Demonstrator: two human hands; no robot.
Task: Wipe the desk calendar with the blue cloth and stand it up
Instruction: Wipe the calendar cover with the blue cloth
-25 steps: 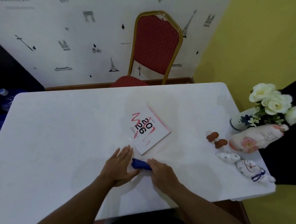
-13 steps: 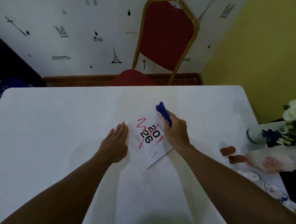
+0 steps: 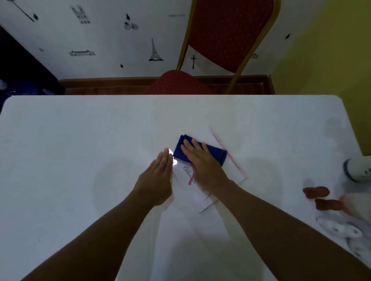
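cloth (image 3: 201, 152) on calendar (image 3: 196, 189) | calendar flat on table (image 3: 72, 156) | chair (image 3: 224, 35) behind table

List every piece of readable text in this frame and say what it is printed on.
"Calen…" in script on the desk calendar; the rest is hidden under the right hand and blue cloth.
Small pink print along the calendar's far edge: too blurred to read.
Wallpaper: drawings only, no readable words.

My left hand (image 3: 156, 183) and right hand (image 3: 202, 162) are bare: no gloves, rings, watch or bracelets on either. My forearms are uncovered the whole way down to the frame's lower edge, no sleeve showing.
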